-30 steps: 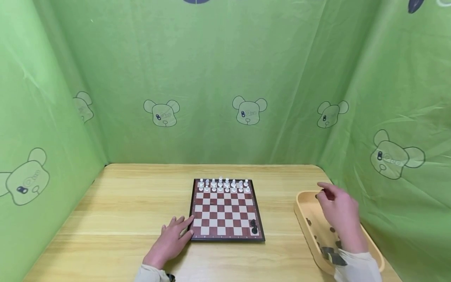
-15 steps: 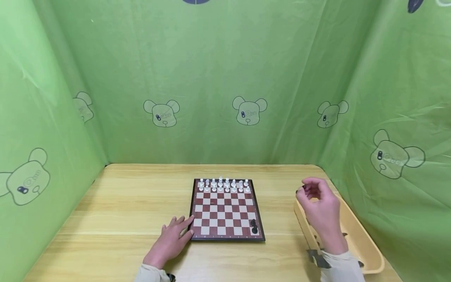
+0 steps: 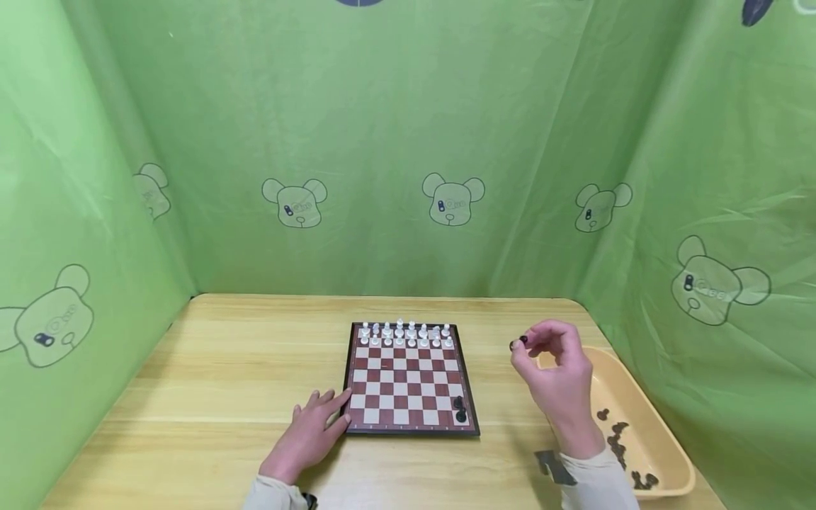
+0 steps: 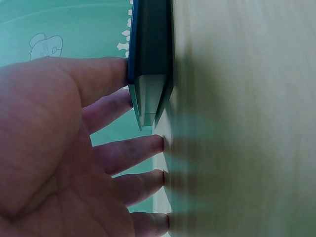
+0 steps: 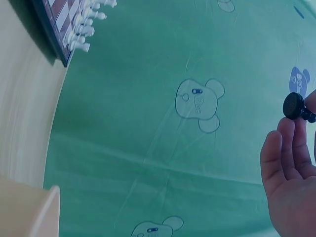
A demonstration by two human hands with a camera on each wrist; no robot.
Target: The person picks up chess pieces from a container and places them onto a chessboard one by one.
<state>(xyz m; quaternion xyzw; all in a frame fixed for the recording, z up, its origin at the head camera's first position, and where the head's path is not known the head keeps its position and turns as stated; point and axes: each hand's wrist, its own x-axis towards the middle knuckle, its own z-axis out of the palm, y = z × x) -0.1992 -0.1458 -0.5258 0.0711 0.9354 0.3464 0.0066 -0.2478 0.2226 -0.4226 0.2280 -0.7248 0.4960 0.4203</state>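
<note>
In the head view, my right hand (image 3: 556,382) pinches a small black chess piece (image 5: 293,106) between thumb and fingertips, raised above the table to the right of the chessboard (image 3: 406,388). The right wrist view shows the piece tipped sideways, its round base turned to the camera. My left hand (image 3: 310,431) has its thumb and index finger at the board's left edge. Its other fingers touch the table, seen in the left wrist view. White chess pieces (image 3: 411,333) stand in two rows along the board's far side. Two black pieces (image 3: 461,416) stand at the near right corner.
An orange-yellow tray (image 3: 677,453) lies on the table to the right, partly behind my right forearm, with several black chess pieces (image 3: 617,448) in it. Green curtains (image 3: 382,142) with bear prints rise behind and on both sides of the wooden table (image 3: 210,397).
My right hand has moved left from over the tray toward the board, carrying the black chess piece. More of the tray's contents show. The left hand stays at the board's edge.
</note>
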